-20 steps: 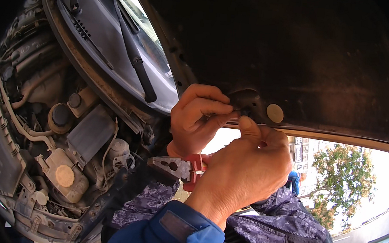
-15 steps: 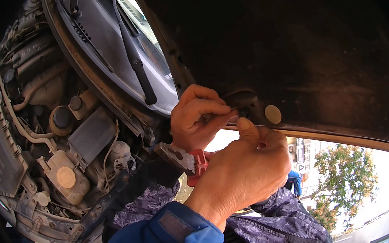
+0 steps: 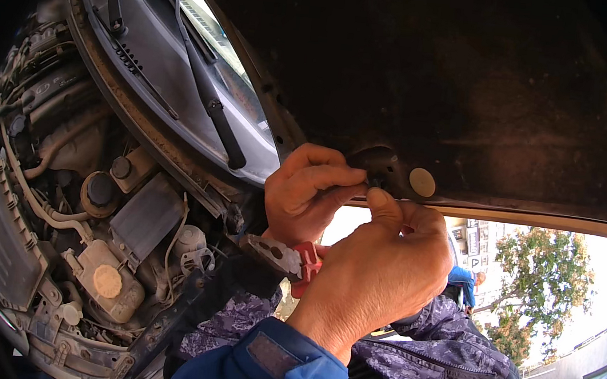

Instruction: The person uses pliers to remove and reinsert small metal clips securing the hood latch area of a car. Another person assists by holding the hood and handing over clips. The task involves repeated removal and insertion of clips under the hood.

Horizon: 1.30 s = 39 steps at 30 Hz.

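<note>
Both hands work close together at the lower edge of the raised dark hood point(image 3: 471, 118), beside a small opening point(image 3: 387, 167) in its underside. My left hand point(image 3: 304, 193) has index finger and thumb pinched at the opening; whatever sits between them is too small to make out. My right hand point(image 3: 383, 270), in a blue sleeve cuff, is closed, its thumb tip almost touching the left fingertips. What it pinches is hidden. Pliers point(image 3: 274, 254) with red handles show behind my right wrist, jaws toward the engine bay; I cannot tell what holds them. A round pale disc point(image 3: 422, 182) sits right of the opening.
An engine bay at left holds a reservoir with a beige cap point(image 3: 107, 282), a black box point(image 3: 145, 222) and hoses. Wiper arms point(image 3: 213, 104) lie beyond it. Camouflage-patterned clothing point(image 3: 434, 352) is below the hands. A tree point(image 3: 535, 285) and a person in blue point(image 3: 464, 282) are farther off.
My left index finger and thumb have drawn closer together at the opening, with slight shifts of the hand. My right hand stays nearly in place. The view has shifted a little.
</note>
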### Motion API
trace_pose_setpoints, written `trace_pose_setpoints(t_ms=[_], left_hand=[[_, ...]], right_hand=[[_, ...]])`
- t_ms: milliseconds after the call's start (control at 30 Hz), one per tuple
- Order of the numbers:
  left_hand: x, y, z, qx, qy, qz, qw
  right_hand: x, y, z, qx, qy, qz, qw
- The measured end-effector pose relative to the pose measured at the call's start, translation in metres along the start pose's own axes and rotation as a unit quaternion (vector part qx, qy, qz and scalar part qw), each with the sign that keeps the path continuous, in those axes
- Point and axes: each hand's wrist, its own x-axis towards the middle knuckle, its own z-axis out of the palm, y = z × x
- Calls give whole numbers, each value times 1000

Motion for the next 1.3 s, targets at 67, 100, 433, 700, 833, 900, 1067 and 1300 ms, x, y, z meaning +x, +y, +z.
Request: trace_pose_setpoints(t_ms=[67, 100, 433, 700, 833, 900, 1067, 1300], left_hand=[[0, 0, 1, 9, -7, 18, 1000], [0, -1, 1, 24, -12, 24, 999], [-2, -4, 8, 5, 8, 59, 998], [-9, -10, 13, -49, 48, 30, 997], [-8, -10, 13, -112, 74, 15, 991], [-6, -12, 13, -112, 72, 26, 991], [-2, -19, 10, -73, 49, 54, 995], [1, -28, 8, -73, 28, 68, 995]], right_hand=[[0, 3, 0, 25, -1, -38, 999], [-1, 4, 2, 32, 9, -60, 998], [3, 0, -5, 73, -13, -11, 997], [3, 23, 18, 14, 69, -87, 994], [7, 31, 24, 3, 68, -73, 995], [5, 28, 22, -6, 75, -79, 994], [-5, 17, 10, 78, 59, -95, 991], [4, 17, 15, 20, 66, -111, 991]])
